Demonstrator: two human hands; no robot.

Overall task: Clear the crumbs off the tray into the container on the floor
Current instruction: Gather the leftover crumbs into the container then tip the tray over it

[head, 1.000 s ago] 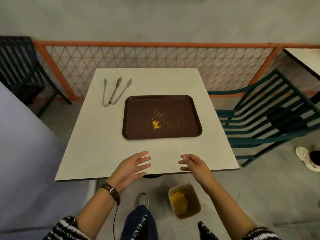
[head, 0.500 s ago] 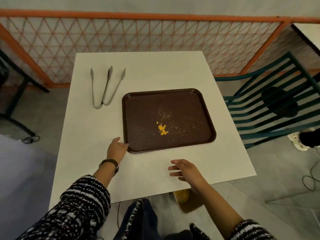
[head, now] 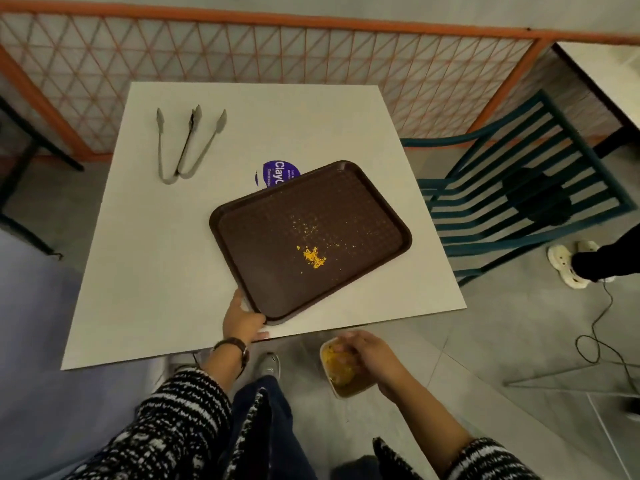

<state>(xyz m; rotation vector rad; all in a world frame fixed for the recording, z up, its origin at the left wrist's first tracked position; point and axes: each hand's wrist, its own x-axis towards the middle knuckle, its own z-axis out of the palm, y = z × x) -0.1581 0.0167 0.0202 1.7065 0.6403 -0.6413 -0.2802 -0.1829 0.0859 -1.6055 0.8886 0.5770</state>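
tray: we see the brown tray lying skewed on the surface, its near corner close to the surface's near edge, its far corner over a purple sticker.
crumbs: the yellow crumbs sit in a small heap near the tray's middle, with finer specks scattered toward its far and right sides.
left hand: our left hand has its grip closed on the tray's near corner, thumb over the rim.
right hand: our right hand is down below the surface edge, at the container on the floor; its grip seems to rest on the rim, but we cannot tell whether it has closed on it.
key relation: the container lies just past the surface's near edge, toward us and to the right of the held corner; the tray's long axis runs from that corner away to the far right.
judgement: we think the crumbs must travel down that axis toward the near corner, so the tray needs drawing over the edge and tipping.
aside: tongs lie by the far left corner, untouched.
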